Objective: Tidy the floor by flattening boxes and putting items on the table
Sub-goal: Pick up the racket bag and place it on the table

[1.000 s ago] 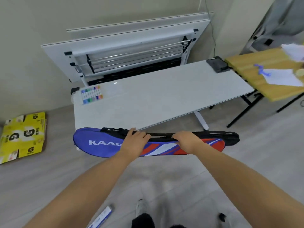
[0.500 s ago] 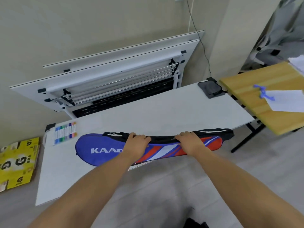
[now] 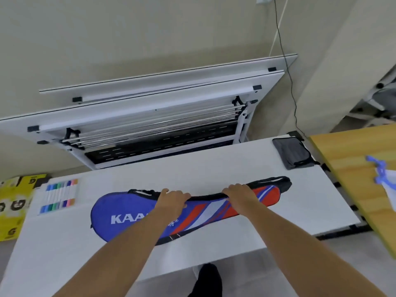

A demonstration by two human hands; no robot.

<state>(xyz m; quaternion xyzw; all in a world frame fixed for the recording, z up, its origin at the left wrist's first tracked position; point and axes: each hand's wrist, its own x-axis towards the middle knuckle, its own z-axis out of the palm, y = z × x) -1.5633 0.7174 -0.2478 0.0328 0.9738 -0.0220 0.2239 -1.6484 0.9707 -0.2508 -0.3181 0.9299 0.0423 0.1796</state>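
A long blue, red and white racket bag (image 3: 120, 215) lies lengthwise across the middle of the white table (image 3: 214, 168). My left hand (image 3: 172, 199) grips its upper black edge near the middle. My right hand (image 3: 241, 192) grips the same edge further right, toward the narrow handle end. A flattened yellow cardboard box (image 3: 12, 206) lies on the floor at the left, partly cut off by the table's edge.
A pack of coloured markers (image 3: 59, 196) sits on the table's left end and a grey pouch (image 3: 292, 153) on its far right corner. Folded white tables (image 3: 150, 108) lean on the wall behind. A wooden table (image 3: 353, 163) with papers adjoins on the right.
Both hands carried the racket bag from in front of the table's near edge forward over the tabletop, where it now lies. I have stepped closer to the table.
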